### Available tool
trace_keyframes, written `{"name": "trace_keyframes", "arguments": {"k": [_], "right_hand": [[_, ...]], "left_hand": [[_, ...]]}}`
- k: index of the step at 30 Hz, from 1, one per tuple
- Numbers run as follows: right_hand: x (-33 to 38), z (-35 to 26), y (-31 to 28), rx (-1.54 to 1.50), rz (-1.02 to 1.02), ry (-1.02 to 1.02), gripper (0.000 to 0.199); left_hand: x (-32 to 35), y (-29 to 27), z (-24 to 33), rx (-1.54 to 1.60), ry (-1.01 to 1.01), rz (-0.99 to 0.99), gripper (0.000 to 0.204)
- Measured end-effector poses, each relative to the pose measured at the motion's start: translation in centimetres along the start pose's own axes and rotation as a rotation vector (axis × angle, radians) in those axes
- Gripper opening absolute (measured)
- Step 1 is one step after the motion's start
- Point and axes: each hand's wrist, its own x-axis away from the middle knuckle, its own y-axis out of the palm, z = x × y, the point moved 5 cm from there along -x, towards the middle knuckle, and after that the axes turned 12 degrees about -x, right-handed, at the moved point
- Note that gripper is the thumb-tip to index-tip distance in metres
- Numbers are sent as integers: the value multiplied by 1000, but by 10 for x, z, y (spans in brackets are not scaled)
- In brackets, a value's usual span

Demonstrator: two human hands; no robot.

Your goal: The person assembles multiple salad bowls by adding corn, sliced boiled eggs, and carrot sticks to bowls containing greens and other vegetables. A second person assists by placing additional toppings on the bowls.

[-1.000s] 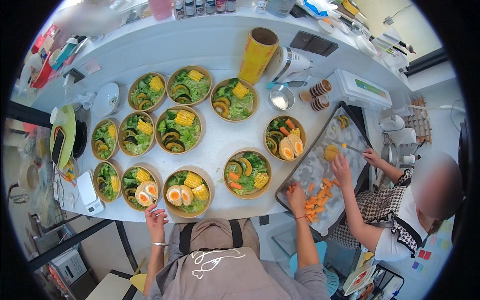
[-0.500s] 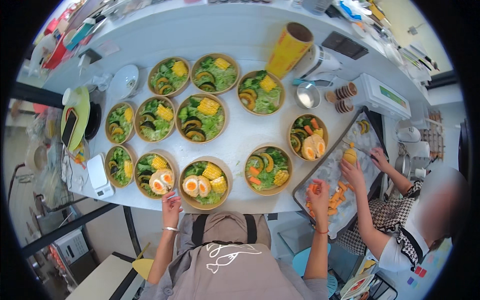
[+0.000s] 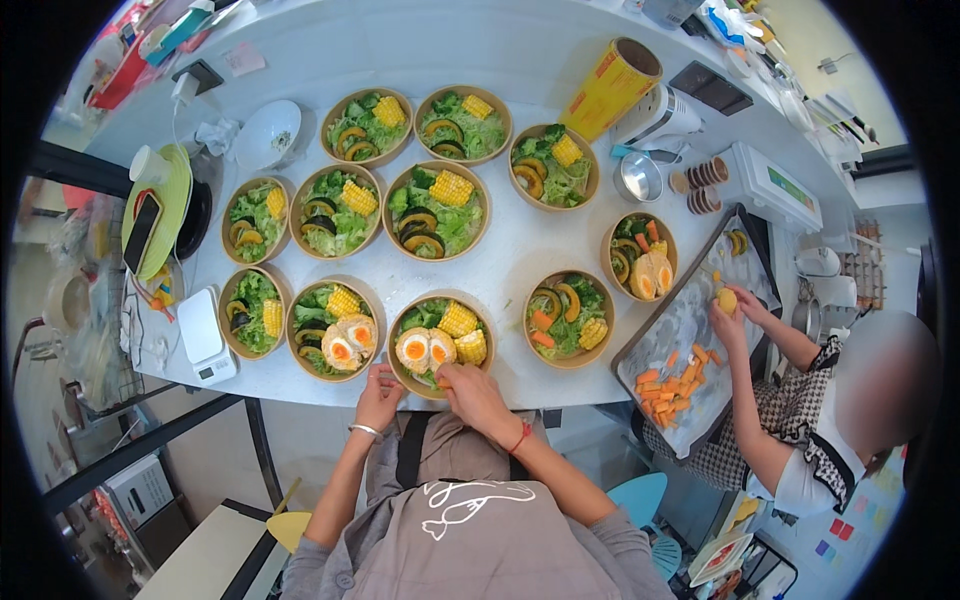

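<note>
Both hands worked at a salad bowl (image 3: 437,345) with halved eggs and corn, set at the near edge of the white counter (image 3: 520,250). The right hand (image 3: 472,393) rested on its near rim, fingers together inside, their hold unclear, while the left hand (image 3: 380,393) touched the rim, fingers loosely curled. Alongside, another person's hand (image 3: 727,322) reached over a baking tray (image 3: 690,330) of carrot pieces.

Tan salad bowl (image 3: 437,345) — green lettuce, yellow corn — beside a silver-lined tray (image 3: 690,330).
</note>
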Motion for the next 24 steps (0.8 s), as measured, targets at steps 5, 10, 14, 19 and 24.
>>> {"name": "trace_keyframes", "arguments": {"k": [5,10,14,19,24], "right_hand": [[4,16,12,232,36,-85,13],[0,23,13,167,22,-40,14],[1,0,0,309,185,-97,16],[15,-17,-14,293,325,7,20],[50,2,-23,142,477,150,31]], "left_hand": [[-13,0,-8,-29,-6,-41,28],[-12,-3,22,-5,-43,-137,29],[-9,-8,25,-8,-36,-180,35],[3,-20,14,17,-18,-272,42],[19,-36,19,182,-73,-311,31]]}}
